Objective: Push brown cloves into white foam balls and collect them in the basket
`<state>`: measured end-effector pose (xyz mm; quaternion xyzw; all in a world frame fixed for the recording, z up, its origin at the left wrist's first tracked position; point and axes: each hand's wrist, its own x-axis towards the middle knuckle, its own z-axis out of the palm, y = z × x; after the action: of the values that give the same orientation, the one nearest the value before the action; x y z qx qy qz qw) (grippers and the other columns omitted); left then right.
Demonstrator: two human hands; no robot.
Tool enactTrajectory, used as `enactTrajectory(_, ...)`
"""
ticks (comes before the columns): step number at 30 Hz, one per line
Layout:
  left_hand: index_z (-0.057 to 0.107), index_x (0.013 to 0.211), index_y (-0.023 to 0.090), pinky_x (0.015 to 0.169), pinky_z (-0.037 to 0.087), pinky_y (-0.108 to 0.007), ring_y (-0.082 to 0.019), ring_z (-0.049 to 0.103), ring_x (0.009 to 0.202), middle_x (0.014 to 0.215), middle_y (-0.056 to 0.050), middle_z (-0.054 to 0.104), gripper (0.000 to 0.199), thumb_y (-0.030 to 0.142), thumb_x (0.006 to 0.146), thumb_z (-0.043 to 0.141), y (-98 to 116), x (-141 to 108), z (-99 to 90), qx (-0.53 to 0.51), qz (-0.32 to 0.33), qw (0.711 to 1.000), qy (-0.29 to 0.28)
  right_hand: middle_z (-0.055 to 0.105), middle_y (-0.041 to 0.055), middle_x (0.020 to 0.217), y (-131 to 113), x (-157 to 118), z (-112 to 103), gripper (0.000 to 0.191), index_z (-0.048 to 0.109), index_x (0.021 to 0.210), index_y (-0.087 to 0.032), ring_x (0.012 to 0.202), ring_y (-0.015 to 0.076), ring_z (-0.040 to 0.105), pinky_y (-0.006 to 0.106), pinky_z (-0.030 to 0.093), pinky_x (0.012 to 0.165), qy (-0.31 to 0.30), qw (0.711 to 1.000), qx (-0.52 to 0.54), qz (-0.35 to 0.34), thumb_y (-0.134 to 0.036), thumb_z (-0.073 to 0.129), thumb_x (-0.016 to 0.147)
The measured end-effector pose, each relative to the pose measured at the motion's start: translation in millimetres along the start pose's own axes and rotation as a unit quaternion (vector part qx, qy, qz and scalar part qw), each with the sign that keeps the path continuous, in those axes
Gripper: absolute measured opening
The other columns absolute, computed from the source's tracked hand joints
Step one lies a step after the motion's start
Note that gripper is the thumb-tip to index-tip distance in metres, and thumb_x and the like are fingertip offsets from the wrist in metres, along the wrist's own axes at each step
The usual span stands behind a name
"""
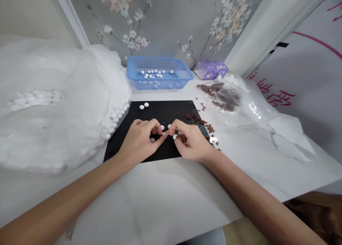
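Over the black mat [157,113] my two hands meet, fingertips almost touching. My left hand [141,139] is closed in a pinch, with a small white ball [164,133] partly showing at its thumb and index tips. Against that same spot, the fingers of my right hand [192,139] are bent and closed; whatever they pinch is too small to make out. Small white balls lie around the fingers, one white ball [175,136] by my right thumb. Farther back on the mat rest two white balls [144,106]. Small brown star-shaped pieces [199,121] are scattered along the mat's right side.
A blue plastic basket [160,83] with several white balls stands at the back. A large white bag [58,131] of white balls fills the left. On the right lie a clear plastic bag [227,97] of brown pieces and a purple packet [211,70].
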<state>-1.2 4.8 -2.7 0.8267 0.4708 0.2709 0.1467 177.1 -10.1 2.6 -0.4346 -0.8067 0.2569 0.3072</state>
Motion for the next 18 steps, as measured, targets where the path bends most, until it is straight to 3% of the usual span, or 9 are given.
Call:
enactTrajectory(6, 0.050, 0.074, 0.022, 0.078, 0.036, -0.034, -0.014, 0.058, 0.067, 0.072, 0.005, 0.064, 0.010, 0.029, 0.077, 0.057, 0, 0, 0.5, 0.004, 0.008, 1.000, -0.005, 0.044, -0.0064, 0.063, 1, 1, 2, 0.025, 0.040, 0.077, -0.020, 0.042, 0.0043, 0.028, 0.019, 0.023, 0.045, -0.023, 1.000, 0.014, 0.008, -0.003, 0.040, 0.060)
enactTrajectory(10, 0.052, 0.080, 0.022, 0.079, 0.034, -0.034, -0.015, 0.061, 0.072, 0.076, 0.004, 0.067, 0.006, 0.028, 0.078, 0.054, -1, 0, 0.9, -0.001, 0.016, 1.000, -0.010, 0.054, -0.0045, 0.074, 6, 3, -1, 0.026, 0.042, 0.082, -0.020, 0.041, 0.0036, 0.031, 0.018, 0.025, 0.044, -0.034, 0.992, 0.121, 0.025, -0.003, 0.037, 0.062)
enactTrajectory(14, 0.055, 0.090, 0.024, 0.080, 0.034, -0.036, -0.016, 0.061, 0.074, 0.074, 0.004, 0.068, 0.011, 0.026, 0.079, 0.053, -2, 1, -1.0, 0.007, 0.026, 1.000, -0.012, 0.062, -0.0006, 0.086, 17, 9, -3, 0.022, 0.041, 0.082, -0.020, 0.050, 0.0065, 0.043, 0.019, 0.031, 0.046, 0.097, 0.969, 0.220, 0.063, -0.006, 0.037, 0.067)
enactTrajectory(16, 0.058, 0.088, 0.024, 0.079, 0.034, -0.036, -0.016, 0.061, 0.074, 0.077, 0.003, 0.069, 0.010, 0.026, 0.080, 0.052, -3, 0, -2.0, 0.017, 0.047, 0.999, -0.010, 0.063, -0.0001, 0.084, 23, 13, -3, 0.020, 0.043, 0.080, -0.020, 0.052, 0.0075, 0.045, 0.020, 0.032, 0.047, 0.163, 0.964, 0.198, 0.076, -0.007, 0.038, 0.066)
enactTrajectory(18, 0.059, 0.082, 0.024, 0.077, 0.034, -0.036, -0.016, 0.060, 0.073, 0.081, 0.003, 0.070, 0.009, 0.026, 0.080, 0.051, -4, 0, -2.5, 0.033, 0.066, 0.997, -0.005, 0.062, 0.0001, 0.081, 29, 15, -4, 0.020, 0.046, 0.078, -0.019, 0.053, 0.0078, 0.045, 0.021, 0.032, 0.048, 0.187, 0.966, 0.157, 0.078, -0.006, 0.038, 0.065)
